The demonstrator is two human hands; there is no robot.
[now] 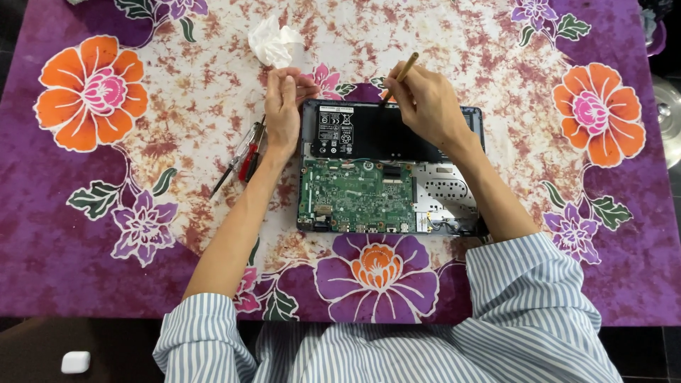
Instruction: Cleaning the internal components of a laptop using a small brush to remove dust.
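Step in hand, by my read: brushing dust off the opened laptop [391, 170], working along the far edge of the battery [369, 133]

Laptop sits mid-table on the floral cloth [92, 234], bottom cover off. Battery in the far half, green board [355, 195] near-left, bare metal bay w/ perforated plate [448, 193] near-right

R hand [425, 106]: fingers curled shut round a thin brush [400, 76] w/ tan handle, pen-style grip. Handle slants up and to the far right, tip is down at the battery's far edge. Bristles too small to make out, so can't tell if they touch the case or hover just above

L hand [282, 106]: off the laptop, just beside its far-left corner. Fingers loosely bunched, thumb against fingertips, prob pinching something small or a bit of tissue, can't confirm from this view. Not flat on the table

Crumpled white tissue [273, 41] lies just beyond the L hand. Screwdrivers [245, 154], red handle visible, lie left of the laptop near the L wrist, untouched

Next move, as I judge it: short light strokes, sweep away from the board, keep the tip clear of connectors and thin cables. L hand may need to steady the case if it slides on the cloth
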